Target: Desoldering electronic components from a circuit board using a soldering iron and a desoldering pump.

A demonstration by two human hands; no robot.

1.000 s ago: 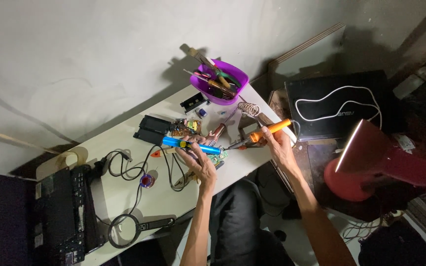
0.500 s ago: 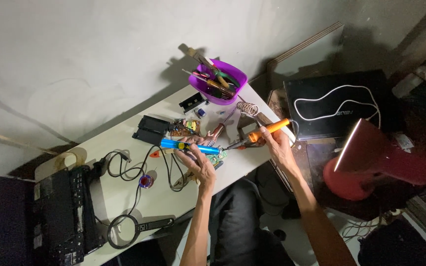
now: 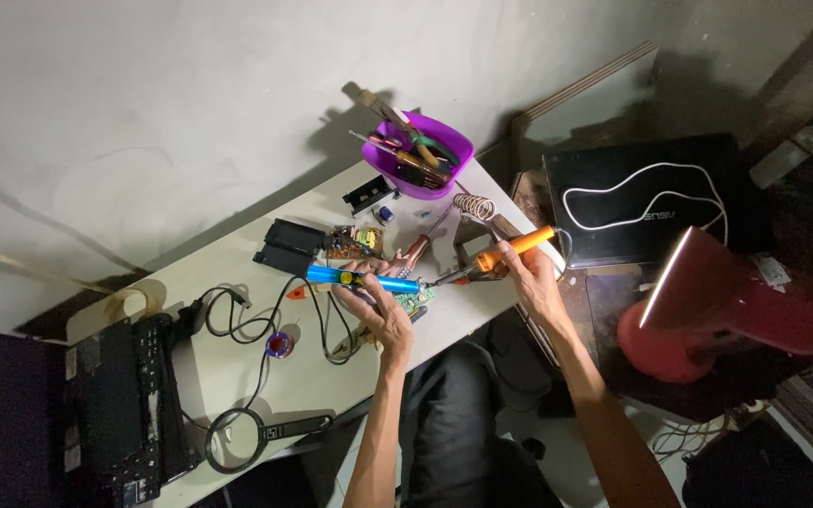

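Both hands at table edge [image 3: 482, 315] — clutter ahead.

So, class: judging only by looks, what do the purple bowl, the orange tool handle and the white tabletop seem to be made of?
Purple bowl: likely plastic, with an even bright colour, a smooth moulded rim and a slight sheen.
Orange tool handle, in the right hand: probably plastic or rubbery, in a saturated matt colour.
White tabletop: apparently laminate or painted board, flat and smooth; the core is hidden.
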